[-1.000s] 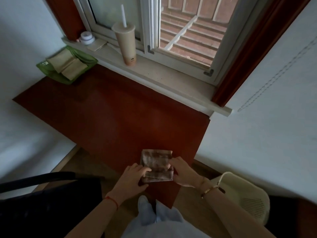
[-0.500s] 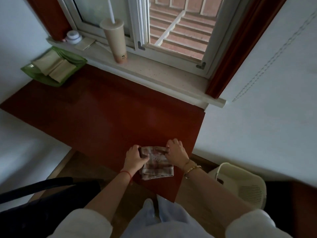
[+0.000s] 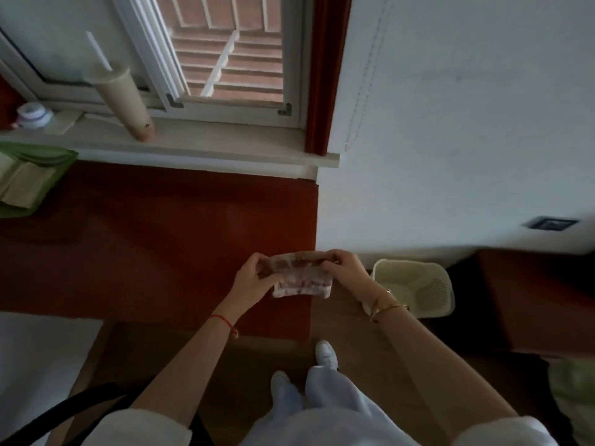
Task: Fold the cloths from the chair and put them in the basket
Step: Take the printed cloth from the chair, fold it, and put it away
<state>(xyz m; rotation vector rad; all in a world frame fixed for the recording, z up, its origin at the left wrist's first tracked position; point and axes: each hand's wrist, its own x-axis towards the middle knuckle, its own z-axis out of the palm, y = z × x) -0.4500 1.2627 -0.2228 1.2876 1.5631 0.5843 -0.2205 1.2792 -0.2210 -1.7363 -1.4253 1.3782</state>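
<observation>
A small folded cloth (image 3: 301, 278) with a brown and pink pattern is held by both my hands just above the red table's (image 3: 161, 239) near right corner. My left hand (image 3: 254, 278) grips its left end and my right hand (image 3: 346, 272) grips its right end. A cream plastic basket (image 3: 415, 291) with slotted walls stands on the floor right of the table, close to my right wrist; it looks empty. A dark curved chair back (image 3: 64, 410) shows at the lower left.
A green tray (image 3: 48, 169) with folded beige cloths sits at the table's far left. A tall paper cup with a straw (image 3: 125, 104) and a small white jar (image 3: 32, 114) stand on the window sill. A white wall is at right, my feet below.
Both hands have lifted the folded cloth off the table and carried it right, toward the table's corner and the basket. The view has swung to the right.
</observation>
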